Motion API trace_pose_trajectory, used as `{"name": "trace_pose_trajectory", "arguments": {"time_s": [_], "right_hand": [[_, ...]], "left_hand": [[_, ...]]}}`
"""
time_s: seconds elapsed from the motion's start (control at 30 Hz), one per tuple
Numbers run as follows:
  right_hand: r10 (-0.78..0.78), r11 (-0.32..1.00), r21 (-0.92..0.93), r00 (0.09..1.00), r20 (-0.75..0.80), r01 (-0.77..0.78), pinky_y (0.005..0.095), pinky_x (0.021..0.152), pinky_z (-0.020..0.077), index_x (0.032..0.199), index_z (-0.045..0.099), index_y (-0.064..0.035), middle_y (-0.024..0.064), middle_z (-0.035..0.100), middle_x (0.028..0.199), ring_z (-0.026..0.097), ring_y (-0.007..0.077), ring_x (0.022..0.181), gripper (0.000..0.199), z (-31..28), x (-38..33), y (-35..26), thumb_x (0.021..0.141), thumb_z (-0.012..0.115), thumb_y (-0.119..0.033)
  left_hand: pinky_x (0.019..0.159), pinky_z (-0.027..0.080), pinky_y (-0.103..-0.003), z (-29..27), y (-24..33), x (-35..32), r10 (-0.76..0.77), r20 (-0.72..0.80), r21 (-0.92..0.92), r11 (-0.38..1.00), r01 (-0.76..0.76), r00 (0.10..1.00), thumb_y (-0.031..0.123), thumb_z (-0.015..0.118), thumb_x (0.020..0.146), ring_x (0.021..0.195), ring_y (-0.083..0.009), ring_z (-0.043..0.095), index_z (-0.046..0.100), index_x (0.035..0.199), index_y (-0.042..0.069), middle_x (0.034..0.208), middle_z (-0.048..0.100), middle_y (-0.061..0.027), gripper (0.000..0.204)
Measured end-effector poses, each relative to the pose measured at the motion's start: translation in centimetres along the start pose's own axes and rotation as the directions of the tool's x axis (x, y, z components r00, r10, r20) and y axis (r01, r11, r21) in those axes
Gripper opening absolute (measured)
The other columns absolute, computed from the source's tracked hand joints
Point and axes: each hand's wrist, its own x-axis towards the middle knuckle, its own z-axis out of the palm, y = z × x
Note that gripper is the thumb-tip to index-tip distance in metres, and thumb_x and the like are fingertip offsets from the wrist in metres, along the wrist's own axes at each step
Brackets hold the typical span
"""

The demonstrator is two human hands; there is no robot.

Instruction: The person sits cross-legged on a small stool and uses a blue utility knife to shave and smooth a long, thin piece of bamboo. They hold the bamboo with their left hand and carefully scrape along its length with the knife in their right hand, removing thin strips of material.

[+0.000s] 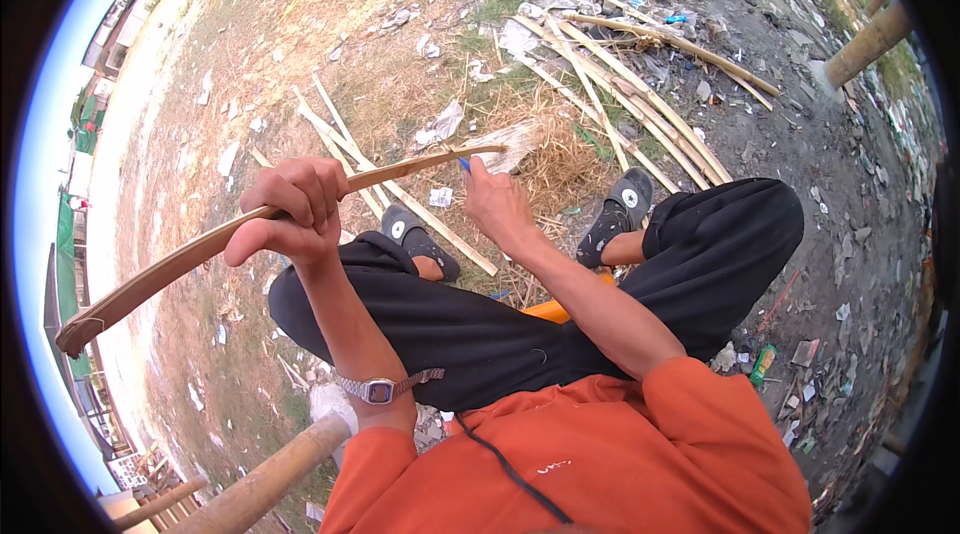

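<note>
A long split bamboo strip (pixel 170 269) slants across in front of me, its thick end at the far left and its thin end near the middle. My left hand (pixel 300 204) is closed around it, thumb stretched along the near side. Close to the thin end, my right hand (pixel 497 202) is a fist around a small blue tool (pixel 464 165). Only a bit of blue shows past the fingers, so its kind is hidden. Beneath and beyond that end lies a heap of pale shavings (pixel 540 159).
Several bamboo strips (pixel 650 114) lie piled beyond my right foot. More strips (pixel 335 139) lie beyond my left foot. Thick bamboo poles stand at the lower left (pixel 270 474) and upper right (pixel 870 46). I sit on something orange (pixel 548 312). Litter covers the ground.
</note>
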Motion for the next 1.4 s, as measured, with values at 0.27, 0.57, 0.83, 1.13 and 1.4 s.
{"name": "trace_pose_trajectory", "arguments": {"time_s": [0.27, 0.57, 0.83, 1.13, 1.4], "right_hand": [[0.126, 0.992, -0.038, 0.989, 0.08, -0.123, 0.0551, 0.061, 0.0449, 0.101, 0.047, -0.0028, 0.0284, 0.058, 0.066, 0.058, 0.0482, 0.066, 0.021, 1.1, -1.1, 3.4, 0.093, 0.042, -0.021], [0.142, 0.989, -0.028, 0.99, 0.023, -0.142, 0.0552, 0.063, 0.045, 0.098, 0.045, -0.0037, 0.0285, 0.058, 0.067, 0.059, 0.0477, 0.067, 0.02, 2.0, -0.4, 2.8, 0.093, 0.041, -0.023], [0.119, 0.992, 0.039, 0.99, 0.079, -0.122, 0.0554, 0.06, 0.0438, 0.095, 0.049, -0.0018, 0.028, 0.059, 0.068, 0.059, 0.0466, 0.066, 0.021, -0.1, -0.8, 0.9, 0.092, 0.044, -0.022], [0.094, 0.987, 0.119, 0.988, 0.125, -0.109, 0.0549, 0.064, 0.0441, 0.101, 0.051, -0.0021, 0.0277, 0.06, 0.072, 0.059, 0.0462, 0.071, 0.023, -0.6, -1.0, 0.7, 0.091, 0.045, -0.023], [-0.001, 0.998, 0.061, 0.997, 0.077, -0.004, 0.0529, 0.055, 0.0442, 0.092, 0.05, -0.0039, 0.0257, 0.057, 0.062, 0.057, 0.0467, 0.06, 0.02, -1.5, -0.5, 1.0, 0.092, 0.046, -0.023]], "left_hand": [[0.032, 0.021, -0.023, 0.9, 0.0, -0.2, 0.026, 0.083, -0.016, 1.0, -0.025, 0.996, 0.072, 0.04, 0.075, 0.029, -0.008, 0.023, 0.032, 0.05, 0.009, 0.039, 0.026, 0.0036, 0.069], [0.031, 0.021, -0.023, 0.7, -0.3, 0.3, 0.029, 0.067, -0.009, 1.0, -0.028, 0.997, 0.073, 0.04, 0.075, 0.028, -0.0078, 0.022, 0.033, 0.051, 0.009, 0.039, 0.025, 0.0042, 0.068], [0.031, 0.021, -0.022, 0.7, -0.5, 0.2, 0.025, 0.118, -0.031, 0.999, -0.022, 0.993, 0.075, 0.039, 0.073, 0.027, -0.0072, 0.023, 0.032, 0.049, 0.011, 0.038, 0.026, 0.0043, 0.069], [0.031, 0.02, -0.022, 1.4, -0.3, 0.5, 0.01, 0.18, -0.1, 0.995, 0.009, 0.984, 0.072, 0.049, 0.071, 0.028, -0.0081, 0.023, 0.033, 0.048, 0.009, 0.037, 0.026, 0.0037, 0.069], [0.032, 0.02, -0.021, 1.8, 0.0, 0.7, -0.059, 0.299, -0.149, 0.983, 0.108, 0.952, 0.071, 0.057, 0.067, 0.028, -0.0079, 0.026, 0.035, 0.047, 0.011, 0.037, 0.03, 0.005, 0.067]]}}
